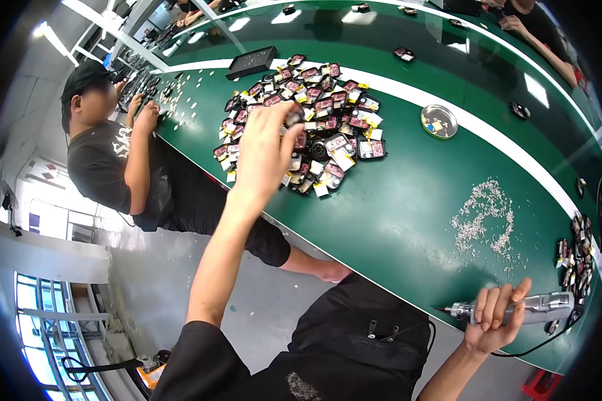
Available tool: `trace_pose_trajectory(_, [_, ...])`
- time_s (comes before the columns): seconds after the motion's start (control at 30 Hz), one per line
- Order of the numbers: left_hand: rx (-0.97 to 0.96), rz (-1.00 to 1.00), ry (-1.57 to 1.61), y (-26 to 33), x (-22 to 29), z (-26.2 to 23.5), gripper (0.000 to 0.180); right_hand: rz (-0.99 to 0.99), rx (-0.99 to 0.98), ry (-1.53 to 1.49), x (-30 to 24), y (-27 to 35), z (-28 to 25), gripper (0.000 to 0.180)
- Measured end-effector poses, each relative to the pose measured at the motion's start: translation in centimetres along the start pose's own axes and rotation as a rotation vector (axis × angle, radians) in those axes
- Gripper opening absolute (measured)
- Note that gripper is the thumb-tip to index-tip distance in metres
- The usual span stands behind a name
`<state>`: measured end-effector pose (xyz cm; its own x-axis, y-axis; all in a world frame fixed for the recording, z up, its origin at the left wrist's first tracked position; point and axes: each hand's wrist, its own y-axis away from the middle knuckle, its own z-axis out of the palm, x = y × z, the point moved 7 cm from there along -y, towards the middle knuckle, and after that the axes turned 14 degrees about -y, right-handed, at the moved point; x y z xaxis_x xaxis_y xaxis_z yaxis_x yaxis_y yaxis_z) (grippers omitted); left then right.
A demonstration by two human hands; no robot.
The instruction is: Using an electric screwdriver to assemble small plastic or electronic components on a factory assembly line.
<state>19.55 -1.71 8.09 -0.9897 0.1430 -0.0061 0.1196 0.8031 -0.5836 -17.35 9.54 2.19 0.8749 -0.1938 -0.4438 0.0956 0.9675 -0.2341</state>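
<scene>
I have the left hand (264, 144) over the pile of modules (328, 103), its fingers bent and the thumb opposed, with a dark round part (294, 117) at the fingertips. The area is blurred; I cannot tell whether the fingers pinch that part or merely touch it. The modules, black-cased with reddish boards and pale tabs, lie heaped on the green table (394, 200). The right hand (496, 314) is wrapped around the grey electric screwdriver (547, 309) near the table edge, well apart from the pile; the bit (441, 309) points left and touches no module.

I judge the step in hand to be taking one module from the pile. For a sound pick, I should grip a single case by its rigid sides, clear of the pale tabs, and lift straight up so that neighbours do not drag along. I should hold the screwdriver steady meanwhile, with its cord (519, 354) free of the loose screws (475, 224).

Containers: the round metal tin (440, 138) holds small yellowish and bluish pieces. The black tray (261, 67) stands beyond the pile; its contents, if any, are too small to identify. The screws lie in no container, scattered directly on the table.
</scene>
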Motion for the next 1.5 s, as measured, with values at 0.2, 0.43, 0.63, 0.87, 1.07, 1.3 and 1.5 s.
trace_pose_trajectory(0.2, [0.064,0.141,-0.117,-0.8,4.2,0.9,0.028,0.070,0.036,-0.088,2.1,0.6,-0.6,0.013])
trace_pose_trajectory(0.43, [-0.153,0.471,0.414,1.7,19.5,2.6,0.024,0.093,0.113,-0.186,1.8,1.1,-2.1,0.013])
trace_pose_trajectory(0.63, [-0.238,0.495,0.363,3.6,22.0,3.1,0.020,0.086,0.091,-0.218,1.5,1.3,-2.4,0.010])
trace_pose_trajectory(0.87, [-0.106,0.628,0.224,4.0,22.7,3.4,0.012,0.101,0.042,-0.250,1.5,1.3,-2.4,0.008])
trace_pose_trajectory(1.07, [-0.141,0.529,0.410,2.5,21.8,3.8,0.013,0.086,0.042,-0.228,1.4,1.4,-2.3,0.009])
trace_pose_trajectory(1.3, [-0.319,0.214,0.655,4.8,19.1,3.1,0.006,0.083,0.121,-0.185,1.3,1.6,-2.6,0.010])
trace_pose_trajectory(1.5, [-0.561,-0.138,1.316,10.3,19.3,1.1,0.010,-0.034,0.077,-0.222,0.5,0.5,0.5,0.015])
